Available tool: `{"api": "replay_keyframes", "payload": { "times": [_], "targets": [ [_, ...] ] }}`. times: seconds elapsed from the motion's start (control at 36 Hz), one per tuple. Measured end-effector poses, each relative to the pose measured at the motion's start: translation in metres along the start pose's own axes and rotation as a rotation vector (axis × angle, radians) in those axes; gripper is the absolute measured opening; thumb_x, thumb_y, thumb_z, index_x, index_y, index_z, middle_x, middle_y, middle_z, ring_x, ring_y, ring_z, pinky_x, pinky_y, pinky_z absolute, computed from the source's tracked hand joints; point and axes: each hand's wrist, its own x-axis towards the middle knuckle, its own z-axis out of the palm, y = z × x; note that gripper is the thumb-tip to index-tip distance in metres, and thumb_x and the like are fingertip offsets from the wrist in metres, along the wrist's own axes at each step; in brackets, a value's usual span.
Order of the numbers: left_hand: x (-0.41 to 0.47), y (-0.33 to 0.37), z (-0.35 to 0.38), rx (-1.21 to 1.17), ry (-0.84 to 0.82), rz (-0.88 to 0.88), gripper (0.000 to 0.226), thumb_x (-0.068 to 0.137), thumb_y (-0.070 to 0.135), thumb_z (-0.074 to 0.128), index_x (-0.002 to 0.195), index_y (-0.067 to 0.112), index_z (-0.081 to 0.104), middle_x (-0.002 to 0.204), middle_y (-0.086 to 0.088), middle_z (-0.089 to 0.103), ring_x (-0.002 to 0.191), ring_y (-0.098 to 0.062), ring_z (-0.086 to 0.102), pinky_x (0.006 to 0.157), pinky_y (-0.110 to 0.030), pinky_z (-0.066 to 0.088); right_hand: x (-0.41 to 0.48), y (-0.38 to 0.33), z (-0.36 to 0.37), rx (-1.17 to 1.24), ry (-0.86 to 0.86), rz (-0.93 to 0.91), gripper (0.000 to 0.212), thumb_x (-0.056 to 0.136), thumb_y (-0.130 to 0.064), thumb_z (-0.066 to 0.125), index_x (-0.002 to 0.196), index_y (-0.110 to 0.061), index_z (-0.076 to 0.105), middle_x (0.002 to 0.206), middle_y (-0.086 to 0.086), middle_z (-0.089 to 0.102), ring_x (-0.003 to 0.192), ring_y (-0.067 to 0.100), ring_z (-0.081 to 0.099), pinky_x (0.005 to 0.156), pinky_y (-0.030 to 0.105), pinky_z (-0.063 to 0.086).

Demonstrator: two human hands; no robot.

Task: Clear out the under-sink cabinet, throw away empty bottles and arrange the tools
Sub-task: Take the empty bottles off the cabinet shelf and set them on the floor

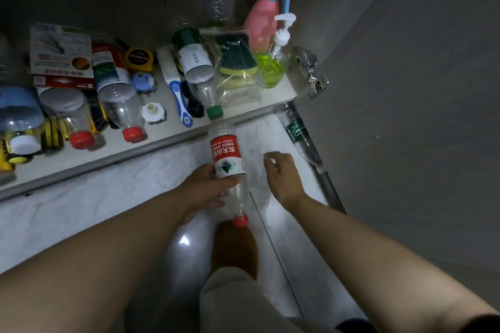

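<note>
Head view: our left grip (208,188) holds the red-labelled bottle (227,155) over the floor (130,186), just off the cabinet shelf (165,131); our right grip (282,173) is wide, empty. Its base could knock the green-capped bottle (196,62) off.

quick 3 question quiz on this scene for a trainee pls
1. True or false: the left hand grips the red-labelled water bottle.
2. Which lies on the floor beside the cabinet door? A pink spray bottle; B green-labelled bottle; C tape measure.
3. Fill in: the held bottle's cap is coloured ____.
Key: 1 true; 2 B; 3 red.
</note>
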Motion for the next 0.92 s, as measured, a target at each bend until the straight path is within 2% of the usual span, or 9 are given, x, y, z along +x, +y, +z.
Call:
{"api": "replay_keyframes", "payload": {
  "times": [0.06, 0.14, 0.28, 0.39, 0.44, 0.58, 0.67, 0.75, 0.92],
  "targets": [
    [0.0, -0.001, 0.001, -0.029, 0.003, -0.001, 0.046, 0.084, 0.027, 0.081, 0.123, 0.022, 0.058, 0.119, -0.005, 0.07, 0.106, -0.024, 0.07, 0.086, -0.041, 0.062, -0.018, -0.012, 0.006, 0.289, -0.137, 0.022, 0.034, 0.106, -0.041, 0.04, 0.132, -0.024, 0.055, 0.133, 0.004, 0.056, 0.108, 0.017, 0.064, 0.093, 0.032, 0.054],
    [-0.002, -0.001, 0.004, -0.11, -0.037, 0.001, 0.043, 0.085, 0.024, 0.08, 0.124, 0.02, 0.063, 0.116, -0.006, 0.074, 0.107, -0.028, 0.071, 0.089, -0.046, 0.06, -0.04, -0.021, 0.012, 0.45, -0.363, -0.007, 0.038, 0.101, -0.051, 0.048, 0.136, -0.036, 0.046, 0.125, -0.009, 0.06, 0.106, 0.007, 0.065, 0.075, 0.018, 0.056],
    [-0.009, 0.0, 0.008, -0.238, -0.135, -0.028, 0.033, 0.093, 0.025, 0.071, 0.124, 0.017, 0.063, 0.113, -0.007, 0.076, 0.108, -0.028, 0.072, 0.092, -0.044, 0.058, -0.047, -0.021, 0.011, 0.42, -0.34, -0.029, 0.055, 0.092, -0.047, 0.066, 0.14, -0.038, 0.041, 0.128, -0.003, 0.056, 0.11, 0.014, 0.063, 0.084, 0.03, 0.061],
    [-0.01, 0.002, 0.007, -0.221, -0.116, -0.035, 0.026, 0.1, 0.027, 0.06, 0.126, 0.02, 0.062, 0.118, -0.008, 0.072, 0.112, -0.026, 0.067, 0.095, -0.04, 0.055, -0.034, -0.007, 0.004, 0.257, -0.176, -0.036, 0.054, 0.09, -0.034, 0.073, 0.136, -0.032, 0.043, 0.124, -0.001, 0.059, 0.099, 0.015, 0.065, 0.074, 0.022, 0.056],
    [-0.008, 0.003, 0.006, -0.132, -0.094, -0.014, 0.024, 0.1, 0.026, 0.061, 0.125, 0.027, 0.062, 0.123, -0.003, 0.067, 0.116, -0.024, 0.063, 0.101, -0.043, 0.052, -0.028, 0.001, 0.004, 0.181, -0.113, -0.032, 0.058, 0.09, -0.033, 0.073, 0.138, -0.033, 0.04, 0.127, 0.001, 0.054, 0.1, 0.015, 0.062, 0.074, 0.028, 0.058],
    [-0.001, 0.004, 0.003, 0.078, 0.017, 0.04, 0.028, 0.1, 0.02, 0.061, 0.128, 0.023, 0.061, 0.123, -0.006, 0.063, 0.112, -0.022, 0.063, 0.09, -0.036, 0.055, -0.009, 0.014, 0.0, -0.577, 0.191, -0.149, 0.07, 0.09, -0.03, 0.07, 0.146, -0.038, 0.028, 0.137, 0.011, 0.037, 0.116, 0.03, 0.052, 0.089, 0.048, 0.057],
    [-0.001, 0.001, -0.002, 0.188, 0.051, 0.084, 0.018, 0.1, 0.018, 0.059, 0.117, 0.02, 0.064, 0.116, -0.008, 0.065, 0.108, -0.024, 0.065, 0.088, -0.037, 0.056, 0.004, 0.014, -0.005, -0.914, 0.145, -0.128, 0.085, 0.083, -0.017, 0.073, 0.148, -0.04, 0.024, 0.149, 0.018, 0.024, 0.132, 0.037, 0.036, 0.101, 0.054, 0.047],
    [-0.004, -0.003, -0.01, 0.241, 0.072, 0.117, 0.02, 0.101, 0.016, 0.057, 0.119, 0.017, 0.063, 0.113, -0.007, 0.065, 0.106, -0.025, 0.066, 0.082, -0.035, 0.055, 0.012, 0.013, -0.011, -1.065, 0.097, -0.128, 0.073, 0.088, -0.015, 0.065, 0.149, -0.029, 0.029, 0.154, 0.02, 0.019, 0.14, 0.038, 0.028, 0.106, 0.052, 0.044],
    [-0.006, -0.009, -0.025, 0.303, 0.091, 0.128, 0.023, 0.101, 0.013, 0.055, 0.122, 0.017, 0.061, 0.113, -0.006, 0.063, 0.095, -0.017, 0.064, 0.073, -0.027, 0.053, 0.008, 0.009, -0.005, -1.196, 0.125, -0.143, 0.07, 0.089, -0.02, 0.062, 0.15, -0.005, 0.032, 0.143, 0.012, 0.032, 0.128, 0.031, 0.038, 0.1, 0.044, 0.046]
  ]
}}
